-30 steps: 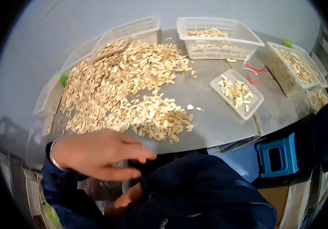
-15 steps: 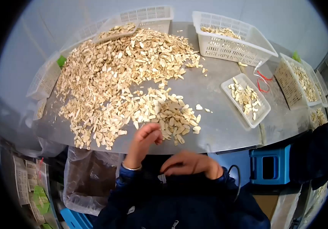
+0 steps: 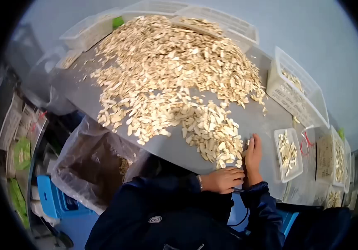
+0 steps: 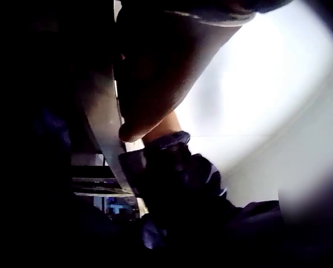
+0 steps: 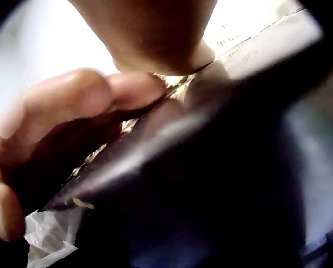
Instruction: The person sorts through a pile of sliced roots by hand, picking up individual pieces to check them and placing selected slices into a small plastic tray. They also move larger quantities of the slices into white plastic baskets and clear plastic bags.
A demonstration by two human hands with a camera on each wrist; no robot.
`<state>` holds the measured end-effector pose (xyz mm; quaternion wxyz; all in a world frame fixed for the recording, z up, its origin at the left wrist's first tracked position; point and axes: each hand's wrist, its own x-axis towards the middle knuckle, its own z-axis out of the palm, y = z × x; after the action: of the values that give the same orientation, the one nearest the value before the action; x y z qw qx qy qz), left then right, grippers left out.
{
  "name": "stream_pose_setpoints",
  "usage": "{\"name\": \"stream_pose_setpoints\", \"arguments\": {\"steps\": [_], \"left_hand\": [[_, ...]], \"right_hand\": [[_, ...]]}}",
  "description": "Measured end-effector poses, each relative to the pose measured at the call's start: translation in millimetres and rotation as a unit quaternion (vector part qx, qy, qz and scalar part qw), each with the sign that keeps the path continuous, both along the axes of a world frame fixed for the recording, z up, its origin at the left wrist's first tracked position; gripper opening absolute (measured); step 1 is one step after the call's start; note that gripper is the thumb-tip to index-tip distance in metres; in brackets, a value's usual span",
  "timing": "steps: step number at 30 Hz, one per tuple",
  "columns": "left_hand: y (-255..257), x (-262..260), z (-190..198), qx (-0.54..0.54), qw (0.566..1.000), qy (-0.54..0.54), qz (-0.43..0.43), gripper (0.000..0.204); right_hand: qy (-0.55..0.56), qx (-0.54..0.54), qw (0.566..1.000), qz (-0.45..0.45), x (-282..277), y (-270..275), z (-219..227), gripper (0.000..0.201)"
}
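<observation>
A large heap of pale dried slices point(image 3: 175, 62) covers the table, with a smaller band of slices point(image 3: 208, 133) along its near side. At the right end of that band, the right hand point(image 3: 252, 160) stands on edge, fingers extended, beside the outermost slices. My left hand point(image 3: 224, 180), with a band at its wrist, lies low at the table's front edge, its loosely bent fingers just below the nearest slices and close to the right wrist. The right wrist view shows fingers point(image 5: 71, 100) near the table edge; the left wrist view is mostly dark.
Right of the hands, a shallow white tray point(image 3: 282, 177) holds some slices. Slotted white baskets point(image 3: 295, 100) stand at the back and right, near a red string point(image 3: 307, 141). Below the table's front edge is a plastic-lined bin point(image 3: 75, 166), beside a blue stool point(image 3: 48, 196).
The head view has turned, shifting the table's contents to the right. Both hands have moved from near the torso to the right end of the near slices and come close together.
</observation>
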<state>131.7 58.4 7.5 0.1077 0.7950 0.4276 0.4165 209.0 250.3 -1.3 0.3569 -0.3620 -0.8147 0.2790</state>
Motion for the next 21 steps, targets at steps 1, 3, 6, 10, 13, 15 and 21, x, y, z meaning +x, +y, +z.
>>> {"name": "stream_pose_setpoints", "arguments": {"steps": [1, 3, 6, 10, 13, 15, 21], "left_hand": [[4, -5, -7, -0.011, 1.000, 0.018, 0.016, 0.041], [11, -22, -7, -0.032, 0.997, 0.057, 0.043, 0.040], [-3, -60, -6, -0.022, 0.995, 0.028, 0.098, 0.039], [-32, -117, -7, -0.022, 0.980, 0.044, 0.194, 0.036], [-61, -155, -4, -0.046, 0.969, 0.074, 0.233, 0.035], [-84, -175, 3, -0.069, 0.961, 0.086, 0.252, 0.034], [-145, -218, 4, -0.049, 0.950, 0.092, 0.293, 0.033]], "right_hand": [[-0.017, 0.010, 1.000, 0.005, -12, -5, 1, 0.037], [-0.038, -0.006, 0.998, 0.053, -40, -13, 12, 0.036], [-0.036, 0.018, 0.990, 0.137, -85, -8, 4, 0.035], [-0.024, 0.027, 0.977, 0.210, -145, -27, 9, 0.034], [-0.033, 0.051, 0.966, 0.252, -186, -48, 1, 0.034], [-0.021, 0.046, 0.961, 0.272, -211, -71, 1, 0.034], [-0.022, 0.046, 0.943, 0.329, -261, -137, 6, 0.033]]}}
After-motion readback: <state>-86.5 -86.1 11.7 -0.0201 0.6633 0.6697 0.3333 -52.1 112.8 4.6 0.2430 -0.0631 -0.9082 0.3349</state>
